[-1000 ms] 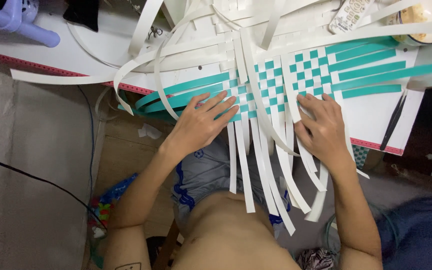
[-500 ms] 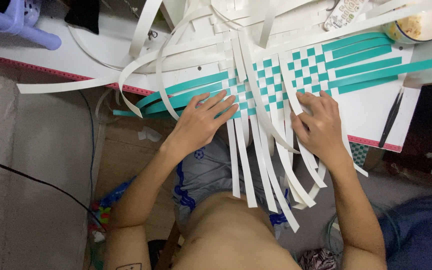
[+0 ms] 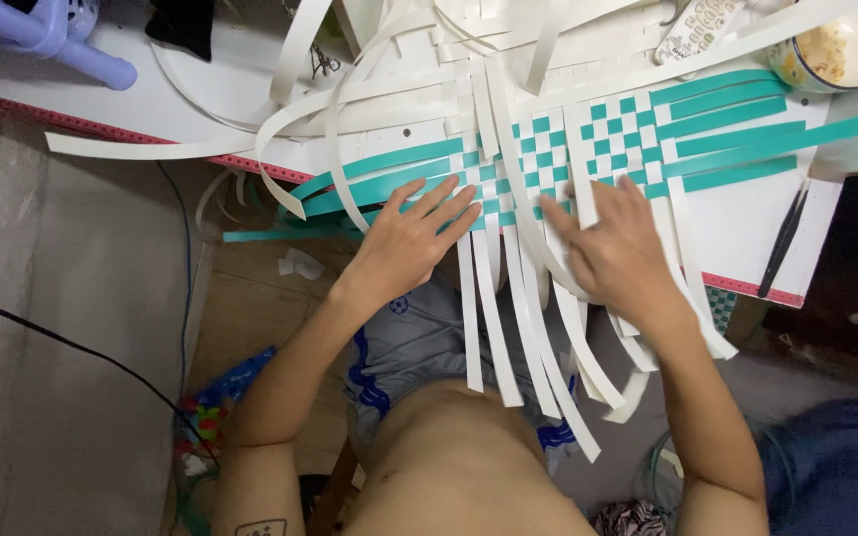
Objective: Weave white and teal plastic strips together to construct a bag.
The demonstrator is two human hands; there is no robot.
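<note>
Tabletop [image 3: 767,233] edge beneath my wrists, strip ends overhanging it; left hand [image 3: 411,238] and right hand [image 3: 613,248] both spread flat, pressing the teal-and-white woven strips [image 3: 558,159].

We see a woven mat [image 3: 588,149] in a teal-and-white checkerboard, made of teal strips [image 3: 737,134] crossed by white strips [image 3: 494,298]. The table [image 3: 747,238] is white with a red-pink patterned edge. We note a lavender plastic stool [image 3: 52,35], a black tweezer-like tool [image 3: 782,243] and blue-grey shorts [image 3: 419,342].
</note>
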